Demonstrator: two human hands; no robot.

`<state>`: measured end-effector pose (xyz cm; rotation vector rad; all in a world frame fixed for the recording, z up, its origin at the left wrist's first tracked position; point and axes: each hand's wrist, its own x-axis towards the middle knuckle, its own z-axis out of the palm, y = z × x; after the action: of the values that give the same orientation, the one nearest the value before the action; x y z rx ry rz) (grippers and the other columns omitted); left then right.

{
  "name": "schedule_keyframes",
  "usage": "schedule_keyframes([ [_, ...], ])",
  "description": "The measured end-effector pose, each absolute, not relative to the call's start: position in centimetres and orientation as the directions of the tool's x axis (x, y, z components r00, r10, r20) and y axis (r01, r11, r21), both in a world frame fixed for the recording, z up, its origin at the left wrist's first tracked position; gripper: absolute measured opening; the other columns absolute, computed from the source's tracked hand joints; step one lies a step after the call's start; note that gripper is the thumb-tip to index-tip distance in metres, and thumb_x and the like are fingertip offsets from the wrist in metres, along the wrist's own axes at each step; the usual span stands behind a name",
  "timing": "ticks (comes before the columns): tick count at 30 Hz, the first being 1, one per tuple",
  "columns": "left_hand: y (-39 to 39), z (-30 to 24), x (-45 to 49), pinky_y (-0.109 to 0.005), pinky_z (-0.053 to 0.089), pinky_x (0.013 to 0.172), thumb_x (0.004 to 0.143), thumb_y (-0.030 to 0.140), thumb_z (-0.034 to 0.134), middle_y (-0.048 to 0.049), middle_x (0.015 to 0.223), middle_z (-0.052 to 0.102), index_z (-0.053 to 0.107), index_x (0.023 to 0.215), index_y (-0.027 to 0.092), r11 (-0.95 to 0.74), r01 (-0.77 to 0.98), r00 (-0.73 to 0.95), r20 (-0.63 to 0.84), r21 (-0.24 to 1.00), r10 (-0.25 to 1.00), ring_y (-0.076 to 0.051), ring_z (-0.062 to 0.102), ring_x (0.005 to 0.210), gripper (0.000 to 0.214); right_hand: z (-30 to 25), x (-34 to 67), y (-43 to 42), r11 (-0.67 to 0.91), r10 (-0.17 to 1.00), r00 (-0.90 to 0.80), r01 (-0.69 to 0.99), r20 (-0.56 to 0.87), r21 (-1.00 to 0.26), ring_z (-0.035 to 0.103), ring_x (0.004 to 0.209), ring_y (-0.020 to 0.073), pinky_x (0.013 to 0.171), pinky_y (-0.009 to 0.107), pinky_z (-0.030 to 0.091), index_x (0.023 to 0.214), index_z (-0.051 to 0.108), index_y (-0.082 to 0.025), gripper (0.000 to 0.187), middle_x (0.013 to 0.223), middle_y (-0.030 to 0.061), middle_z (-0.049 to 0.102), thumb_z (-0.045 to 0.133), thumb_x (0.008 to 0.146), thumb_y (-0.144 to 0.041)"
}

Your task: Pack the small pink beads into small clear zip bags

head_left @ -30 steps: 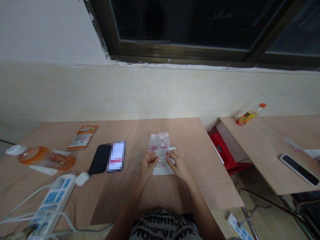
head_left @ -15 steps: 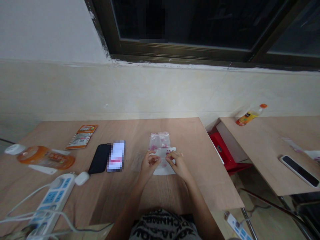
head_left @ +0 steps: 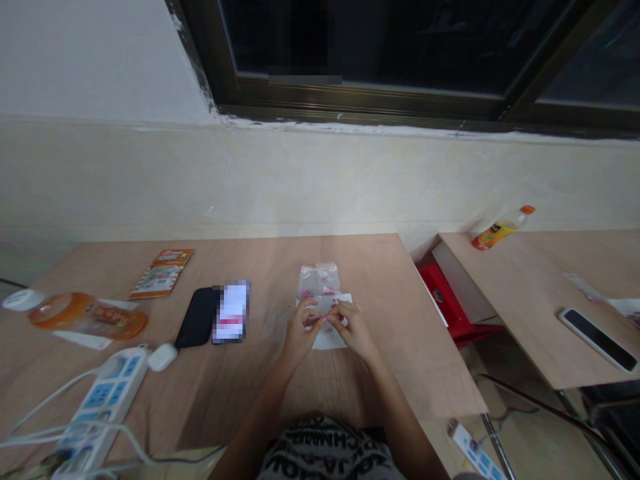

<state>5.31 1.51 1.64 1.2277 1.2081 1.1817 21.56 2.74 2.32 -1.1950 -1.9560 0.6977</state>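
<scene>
Left hand [head_left: 301, 327] near your right hand [head_left: 354, 327] over white sheet [head_left: 330, 342], clear plastic [head_left: 318, 278] at 12 o'clock; can't tell if fingers grip.

On the flat, pale wooden desk [head_left: 413, 353], we have the white rectangular paper sheet [head_left: 331, 343] beneath our bare left hand [head_left: 303, 328] and bare right hand [head_left: 352, 327]. Behind the sheet lies the clear plastic bag [head_left: 319, 277]; to its left, the lit rectangular phone [head_left: 231, 312]; farther left, the orange plastic bottle [head_left: 90, 316]; right, across a gap, the second wooden desk [head_left: 537, 297].
</scene>
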Motion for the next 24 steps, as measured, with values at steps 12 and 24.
schedule_keyframes([
  [12, 8.7, 1.9, 2.4, -0.022, 0.049, 0.054, 0.071, 0.034, 0.068, 0.0016, 0.08, 0.064, 0.047, 0.111, 0.022, 0.051, -0.039, -0.181, -0.058, 0.998, 0.982, -0.013, 0.064, 0.063, 0.046, -2.5, 24.1, 5.0, 0.199, 0.97, 0.005, 0.556, 0.243, -0.807, 0.056, 0.061, 0.0161, 0.062, 0.028, 0.044, 0.095, 0.072, -0.02, 0.035, 0.074, 0.0037, 0.068, 0.052, 0.091, -0.047],
  [24, 14.4, -0.7, 3.0, -0.038, 0.052, 0.084, 0.08, 0.025, 0.059, -0.0075, 0.106, 0.066, 0.049, 0.124, 0.023, -0.044, 0.39, -0.164, 0.117, 0.92, 0.98, -0.021, 0.064, 0.095, 0.046, -4.2, 24.2, 5.0, 0.168, 0.97, 0.039, 0.61, 0.241, -0.775, 0.06, 0.067, 0.017, 0.067, 0.028, 0.045, 0.092, 0.072, -0.02, 0.03, 0.077, 0.0043, 0.069, 0.049, 0.09, -0.038],
])
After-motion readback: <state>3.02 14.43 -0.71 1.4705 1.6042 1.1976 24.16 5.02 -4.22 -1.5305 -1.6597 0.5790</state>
